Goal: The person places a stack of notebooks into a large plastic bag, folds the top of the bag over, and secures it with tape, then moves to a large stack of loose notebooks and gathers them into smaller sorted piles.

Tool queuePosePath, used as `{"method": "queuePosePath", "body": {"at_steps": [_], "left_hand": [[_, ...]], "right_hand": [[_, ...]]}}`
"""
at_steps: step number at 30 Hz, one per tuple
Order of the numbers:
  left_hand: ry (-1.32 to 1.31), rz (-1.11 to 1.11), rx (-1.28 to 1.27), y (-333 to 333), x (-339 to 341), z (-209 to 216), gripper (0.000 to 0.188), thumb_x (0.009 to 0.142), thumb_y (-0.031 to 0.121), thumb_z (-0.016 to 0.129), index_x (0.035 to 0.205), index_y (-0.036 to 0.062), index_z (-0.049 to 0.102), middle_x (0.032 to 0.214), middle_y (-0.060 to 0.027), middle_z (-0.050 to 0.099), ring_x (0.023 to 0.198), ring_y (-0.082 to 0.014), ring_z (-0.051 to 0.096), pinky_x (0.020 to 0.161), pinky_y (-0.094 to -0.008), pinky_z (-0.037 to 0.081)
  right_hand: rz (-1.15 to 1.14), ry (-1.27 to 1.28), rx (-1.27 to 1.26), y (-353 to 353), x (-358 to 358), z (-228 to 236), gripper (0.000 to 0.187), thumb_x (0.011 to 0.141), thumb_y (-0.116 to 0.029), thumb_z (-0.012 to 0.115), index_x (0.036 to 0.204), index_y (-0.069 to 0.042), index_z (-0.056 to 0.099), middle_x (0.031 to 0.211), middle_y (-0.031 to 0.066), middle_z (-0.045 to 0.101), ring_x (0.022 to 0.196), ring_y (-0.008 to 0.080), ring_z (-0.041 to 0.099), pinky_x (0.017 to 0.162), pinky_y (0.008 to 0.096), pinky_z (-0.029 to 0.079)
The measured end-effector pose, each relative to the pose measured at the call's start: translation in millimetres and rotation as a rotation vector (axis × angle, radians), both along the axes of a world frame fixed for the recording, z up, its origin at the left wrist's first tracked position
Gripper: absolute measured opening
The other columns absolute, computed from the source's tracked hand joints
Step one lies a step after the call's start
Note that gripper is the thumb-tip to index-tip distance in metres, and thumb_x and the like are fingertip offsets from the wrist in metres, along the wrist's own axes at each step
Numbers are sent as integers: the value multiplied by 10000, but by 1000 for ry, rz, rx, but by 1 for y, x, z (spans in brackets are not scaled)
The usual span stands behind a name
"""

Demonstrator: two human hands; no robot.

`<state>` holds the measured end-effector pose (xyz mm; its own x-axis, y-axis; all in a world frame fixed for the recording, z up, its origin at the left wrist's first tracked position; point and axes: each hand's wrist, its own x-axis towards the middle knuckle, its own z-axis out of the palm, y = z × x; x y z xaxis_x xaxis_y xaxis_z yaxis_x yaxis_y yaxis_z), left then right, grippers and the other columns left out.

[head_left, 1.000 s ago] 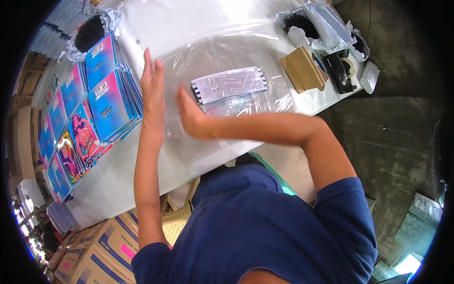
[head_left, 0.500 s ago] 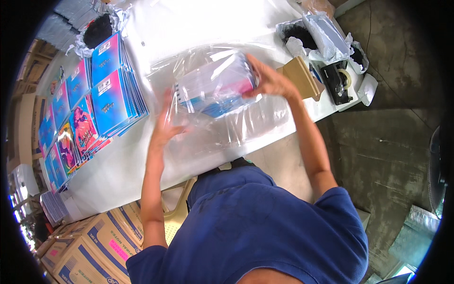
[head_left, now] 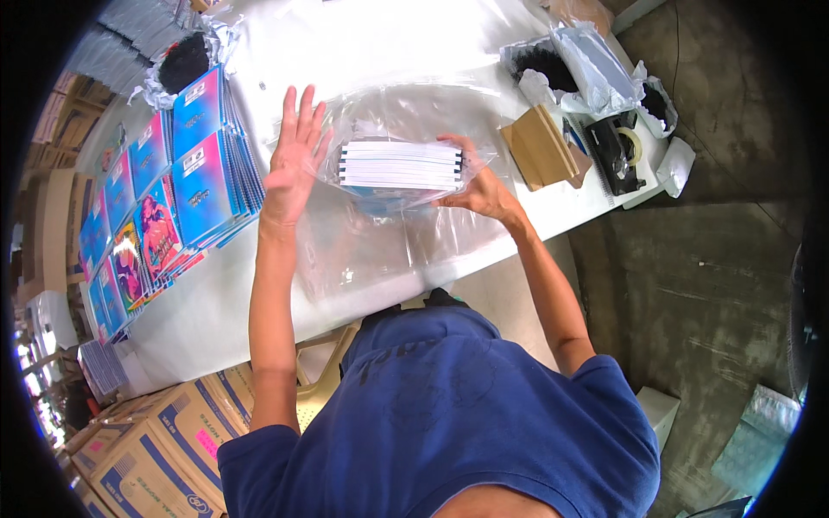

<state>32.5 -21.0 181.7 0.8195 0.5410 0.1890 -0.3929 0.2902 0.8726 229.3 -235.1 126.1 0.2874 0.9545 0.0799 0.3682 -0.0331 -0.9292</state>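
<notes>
Gripping the right end of the notebook stack (head_left: 400, 164) amid clear film (head_left: 380, 250) with the right hand's (head_left: 489, 193) fingers, over the counter (head_left: 203, 315); running lengthwise left to right, toward the left hand (head_left: 292, 173), apart, with fingers spread.

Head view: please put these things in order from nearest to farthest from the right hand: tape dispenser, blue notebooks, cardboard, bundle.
1. Bundle: its right end is in the right hand.
2. Cardboard: just right of that hand.
3. Tape dispenser: farther right, past the cardboard.
4. Blue notebooks: far left, beyond the left hand.
</notes>
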Motion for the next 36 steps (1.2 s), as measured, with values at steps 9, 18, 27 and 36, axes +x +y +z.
{"method": "queuePosePath", "body": {"at_steps": [9, 18, 27, 36], "left_hand": [[281, 145, 410, -54, -10, -71, 1089, 575, 174, 904, 1453, 40, 275, 1383, -110, 466, 1194, -186, 507, 1013, -333, 417], [244, 224, 211, -53, -24, -73, 1016, 663, 258, 864, 1452, 19, 270, 1481, -111, 341, 1252, -218, 454, 1048, -347, 398], [283, 374, 499, -58, -52, -85, 576, 682, -27, 765, 1221, 127, 630, 1550, -110, 211, 1410, -263, 259, 1140, -416, 250], [303, 433, 460, -58, -51, -73, 604, 654, 22, 801, 1226, 105, 625, 1523, -101, 296, 1371, -260, 351, 1092, -398, 322]], "right_hand": [[-19, 152, -27, 5, 1, 26, 689, 583, -78, 810, 1194, -62, 492, 1129, 73, 583, 1093, 225, 540, 1007, 381, 401], [94, -397, 213, 8, -30, 140, 1134, 474, -438, 872, 1397, -58, 334, 1392, 124, 434, 1295, 296, 406, 1124, 507, 242], [69, -680, 71, 23, -77, 157, 442, 740, 49, 612, 1167, -44, 549, 718, 55, 609, 787, 245, 593, 943, 407, 389], [125, -917, 189, 44, -106, 134, 627, 752, -118, 687, 1311, -19, 421, 944, 96, 638, 949, 257, 566, 1016, 485, 334]]}}
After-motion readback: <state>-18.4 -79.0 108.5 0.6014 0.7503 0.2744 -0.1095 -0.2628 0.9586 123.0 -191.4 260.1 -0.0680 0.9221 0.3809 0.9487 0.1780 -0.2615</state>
